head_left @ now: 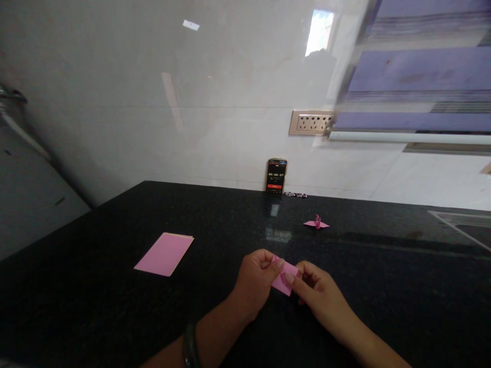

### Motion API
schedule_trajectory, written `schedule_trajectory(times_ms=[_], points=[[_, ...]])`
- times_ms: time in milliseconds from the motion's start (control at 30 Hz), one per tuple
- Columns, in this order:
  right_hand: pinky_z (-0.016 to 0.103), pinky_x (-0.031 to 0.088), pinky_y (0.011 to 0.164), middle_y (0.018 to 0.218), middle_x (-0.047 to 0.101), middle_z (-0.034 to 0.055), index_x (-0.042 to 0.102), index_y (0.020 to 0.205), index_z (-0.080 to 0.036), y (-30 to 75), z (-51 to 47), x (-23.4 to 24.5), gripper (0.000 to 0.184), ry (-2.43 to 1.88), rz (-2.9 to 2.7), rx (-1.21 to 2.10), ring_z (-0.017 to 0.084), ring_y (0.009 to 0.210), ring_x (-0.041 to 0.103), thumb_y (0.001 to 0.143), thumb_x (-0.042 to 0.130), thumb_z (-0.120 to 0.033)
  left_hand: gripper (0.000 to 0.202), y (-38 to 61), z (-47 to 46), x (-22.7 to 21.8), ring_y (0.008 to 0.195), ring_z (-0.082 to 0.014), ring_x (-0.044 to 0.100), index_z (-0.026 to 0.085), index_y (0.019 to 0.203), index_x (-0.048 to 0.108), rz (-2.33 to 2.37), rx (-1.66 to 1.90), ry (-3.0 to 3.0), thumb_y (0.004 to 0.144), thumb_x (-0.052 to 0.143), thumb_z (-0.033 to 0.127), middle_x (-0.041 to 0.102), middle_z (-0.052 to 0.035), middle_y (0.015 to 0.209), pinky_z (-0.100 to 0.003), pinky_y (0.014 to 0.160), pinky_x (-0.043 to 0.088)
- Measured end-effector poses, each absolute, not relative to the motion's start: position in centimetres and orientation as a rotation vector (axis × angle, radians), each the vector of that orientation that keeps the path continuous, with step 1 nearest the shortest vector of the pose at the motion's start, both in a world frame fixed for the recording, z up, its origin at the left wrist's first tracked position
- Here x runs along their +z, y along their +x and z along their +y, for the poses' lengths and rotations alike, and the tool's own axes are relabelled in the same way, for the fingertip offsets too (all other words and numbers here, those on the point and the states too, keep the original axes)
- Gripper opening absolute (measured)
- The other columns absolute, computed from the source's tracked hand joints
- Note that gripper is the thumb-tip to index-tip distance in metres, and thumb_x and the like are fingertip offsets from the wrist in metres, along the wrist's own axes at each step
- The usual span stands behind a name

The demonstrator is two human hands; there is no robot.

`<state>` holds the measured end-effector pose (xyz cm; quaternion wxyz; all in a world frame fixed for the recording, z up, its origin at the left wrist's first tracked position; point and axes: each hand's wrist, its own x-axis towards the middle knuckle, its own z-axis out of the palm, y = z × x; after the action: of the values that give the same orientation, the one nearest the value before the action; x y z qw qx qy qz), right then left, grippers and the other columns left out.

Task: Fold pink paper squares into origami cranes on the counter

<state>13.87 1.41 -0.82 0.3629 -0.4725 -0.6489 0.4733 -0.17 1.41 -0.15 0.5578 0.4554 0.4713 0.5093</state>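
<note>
Between my two hands is a small folded piece of pink paper [283, 287], held just over the dark countertop. My left hand [256, 281] pinches its left side, thumb on top. On the right side, my right hand [316, 291] grips the same paper with its thumb across the face and the fingers curled behind. The fingertips hide part of the folds. Farther back to the right stands a finished pink paper crane [317, 223] with its wings spread. Off to the left lies a stack of pink paper sheets [164, 254], with a yellowish edge showing underneath.
A phone [276, 176] showing a timer leans against the tiled wall, its beaded strap [296, 194] beside it. Above are a wall socket [311, 122] and a purple striped cloth [418, 76] on a rail. A sink edge [456, 227] shows at the right.
</note>
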Motion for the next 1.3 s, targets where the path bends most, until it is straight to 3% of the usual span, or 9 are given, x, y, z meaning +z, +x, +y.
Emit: schedule_trajectory(times_ms=[433,600,900,1033,1167,1300], points=[[0.019,0.031,0.044,0.053,0.044,-0.0036,0.048,0.061,-0.015,14.4,1.6,-1.3,0.027,-1.174,-1.713,1.36,0.008,0.046,0.037,0.078,0.048,-0.037,0.016,-0.2,1.5,-0.2,0.05,-0.01,0.05,0.012,0.065,0.055,1.099,1.165,1.029,0.065,0.06,0.027,0.057,-0.0007,0.057,-0.021,0.049,0.036],[0.019,0.029,0.044,0.053,0.042,-0.0042,0.05,0.063,-0.015,14.4,1.6,-1.1,0.024,-1.139,-1.699,1.387,0.007,0.046,0.036,0.077,0.05,-0.035,0.025,-0.4,1.3,-0.2,0.056,-0.0105,0.052,0.013,0.076,0.055,0.964,1.095,0.961,0.057,0.068,0.023,0.06,-0.0017,0.066,-0.022,0.053,0.039],[0.019,0.027,0.045,0.053,0.042,-0.0045,0.051,0.062,-0.014,14.5,1.5,-0.9,0.018,-1.134,-1.733,1.375,0.007,0.048,0.036,0.075,0.054,-0.026,0.026,-0.4,1.4,-0.4,0.046,-0.007,0.041,0.011,0.058,0.056,1.1,1.072,1.029,0.06,0.065,0.036,0.051,0.0008,0.052,-0.02,0.046,0.031],[0.02,0.028,0.046,0.053,0.042,-0.0044,0.051,0.062,-0.014,14.6,1.6,-0.8,0.018,-1.139,-1.758,1.353,0.008,0.048,0.036,0.075,0.054,-0.026,0.041,-0.4,1.6,-0.3,0.041,-0.0066,0.035,0.012,0.051,0.051,1.116,1.056,0.972,0.065,0.053,0.051,0.043,0.0029,0.045,-0.021,0.043,0.026],[0.019,0.028,0.045,0.053,0.043,-0.0041,0.051,0.062,-0.014,14.8,1.7,-0.9,0.02,-1.141,-1.778,1.334,0.008,0.048,0.037,0.076,0.052,-0.028,0.053,-0.8,1.9,-0.2,0.044,-0.0092,0.041,0.013,0.053,0.052,1.054,1.025,0.934,0.071,0.035,0.059,0.046,0.0003,0.047,-0.023,0.047,0.03],[0.019,0.028,0.044,0.052,0.043,-0.0041,0.049,0.059,-0.015,14.9,2.0,-1.1,0.023,-1.185,-1.781,1.33,0.008,0.047,0.037,0.076,0.051,-0.03,0.038,-1.1,2.1,-0.1,0.049,-0.009,0.042,0.011,0.06,0.058,1.117,1.021,1.084,0.065,0.054,0.048,0.05,0.0005,0.052,-0.022,0.048,0.031]])
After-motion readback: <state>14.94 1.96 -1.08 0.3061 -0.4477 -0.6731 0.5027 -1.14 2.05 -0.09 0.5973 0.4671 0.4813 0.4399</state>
